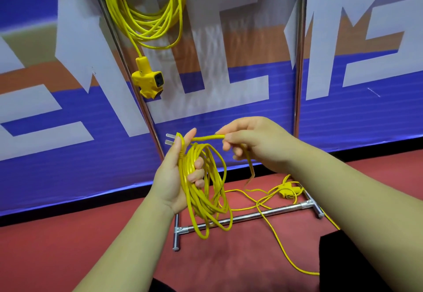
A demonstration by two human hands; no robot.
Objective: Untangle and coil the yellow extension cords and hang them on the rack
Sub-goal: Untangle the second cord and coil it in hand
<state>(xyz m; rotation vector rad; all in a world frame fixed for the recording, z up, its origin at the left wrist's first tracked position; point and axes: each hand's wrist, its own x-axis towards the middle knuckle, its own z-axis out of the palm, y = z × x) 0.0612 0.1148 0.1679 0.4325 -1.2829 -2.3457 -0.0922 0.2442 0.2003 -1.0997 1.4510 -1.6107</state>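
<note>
Left hand (174, 177): palm up, fingers curled round a yellow coil (207, 200) of several loops, forefinger raised beside the plug (172, 139), whose two flat prongs point left above the hand. Right hand (254, 143): just beside the left and level with the plug, thumb and fingertips pinching the cord (206, 138), other fingers curled under. Cord: one strand runs from the coil's top across to the right hand, then drops, blurred, to the red floor (91, 246), where it lies in loose bends over the rack (286, 209) base bar. Floor socket (286, 192): yellow, lying beyond the base bar near its right end. Hung coil (148, 17): yellow, hanging high on the rack, its hanging socket (148, 78) dangling below. Banner (68, 165): blue, with white shapes, behind the rack.
</note>
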